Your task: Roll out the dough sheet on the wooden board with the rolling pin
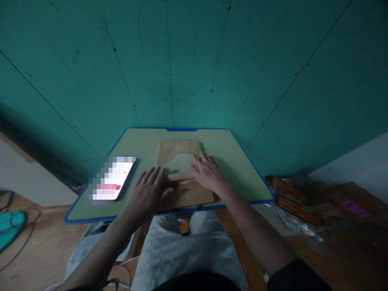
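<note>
- Two bare hands rest palm down on a pale, flat sheet of what looks like dough point(181, 162), one at each side.
- The left hand point(148, 189) lies at eight o'clock of the dough, fingers stretched and slightly parted, thumb pointing towards three o'clock; it grips nothing visible, though its underside is hidden.
- The right hand point(209, 171) sits at three o'clock, fingers fairly flat and spread over the edge; whether its palm covers anything, I cannot tell.
- The dough lies on a wooden board point(184, 198), mostly towards twelve o'clock, with a thicker ridge point(182, 177) across its six o'clock side; I cannot tell whether that is a fold or something underneath.
- I judge it light, soft and limp, easily stretched or torn where thin, perhaps tacky on the wood.
- The ridge seems the safest hold: both ends together, with flat fingers rather than pinching tips.
- A lit phone point(117, 178) lies at nine o'clock on the small table point(242, 169) beneath the board.
</note>
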The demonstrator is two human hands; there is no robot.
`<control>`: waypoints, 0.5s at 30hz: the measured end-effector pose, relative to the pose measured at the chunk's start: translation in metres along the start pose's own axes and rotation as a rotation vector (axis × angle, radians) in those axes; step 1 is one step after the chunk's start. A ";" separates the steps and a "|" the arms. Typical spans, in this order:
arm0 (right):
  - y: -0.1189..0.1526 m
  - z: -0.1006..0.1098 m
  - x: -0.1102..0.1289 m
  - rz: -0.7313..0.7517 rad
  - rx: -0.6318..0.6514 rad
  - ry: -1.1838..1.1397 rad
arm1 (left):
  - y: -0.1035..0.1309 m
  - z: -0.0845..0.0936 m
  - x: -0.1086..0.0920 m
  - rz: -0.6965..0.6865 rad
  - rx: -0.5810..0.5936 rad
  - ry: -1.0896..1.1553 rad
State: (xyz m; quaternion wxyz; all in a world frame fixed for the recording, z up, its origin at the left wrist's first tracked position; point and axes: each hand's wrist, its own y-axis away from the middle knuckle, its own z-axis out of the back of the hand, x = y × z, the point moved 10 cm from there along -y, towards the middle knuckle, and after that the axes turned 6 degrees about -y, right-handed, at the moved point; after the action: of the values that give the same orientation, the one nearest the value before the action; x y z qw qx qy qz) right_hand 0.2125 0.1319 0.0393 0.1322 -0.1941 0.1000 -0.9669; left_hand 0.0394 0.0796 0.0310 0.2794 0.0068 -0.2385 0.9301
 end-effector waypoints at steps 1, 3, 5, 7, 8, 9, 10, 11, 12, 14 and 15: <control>-0.006 0.000 0.000 -0.008 -0.001 -0.004 | -0.006 -0.003 0.004 0.022 0.016 0.000; -0.007 0.001 0.001 -0.008 -0.018 -0.016 | -0.011 -0.003 0.005 0.044 0.031 0.009; 0.005 0.004 0.004 0.020 -0.056 -0.027 | -0.005 0.004 -0.001 0.042 0.029 0.030; 0.027 0.006 0.011 0.080 -0.090 -0.038 | 0.008 0.016 -0.010 0.029 0.016 0.055; 0.039 0.006 0.014 0.114 -0.098 -0.047 | 0.016 0.022 -0.014 0.022 0.006 0.062; 0.051 0.007 0.017 0.141 -0.100 -0.059 | 0.022 0.027 -0.017 0.015 -0.006 0.064; 0.061 0.007 0.019 0.159 -0.099 -0.072 | 0.027 0.030 -0.019 0.007 -0.017 0.063; 0.069 0.007 0.020 0.169 -0.096 -0.084 | 0.030 0.031 -0.020 -0.004 -0.031 0.061; 0.076 0.007 0.020 0.170 -0.097 -0.096 | 0.031 0.031 -0.021 -0.015 -0.046 0.060; 0.082 0.008 0.019 0.158 -0.106 -0.114 | 0.029 0.026 -0.021 -0.032 -0.068 0.055; 0.083 0.008 0.018 0.147 -0.117 -0.120 | 0.027 0.023 -0.021 -0.032 -0.075 0.049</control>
State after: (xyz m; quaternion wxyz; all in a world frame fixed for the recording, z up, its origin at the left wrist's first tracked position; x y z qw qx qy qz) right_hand 0.2174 0.0468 0.0328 0.1967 -0.2511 0.1622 -0.9338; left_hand 0.0402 0.0385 0.0366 0.3000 -0.0227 -0.2659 0.9158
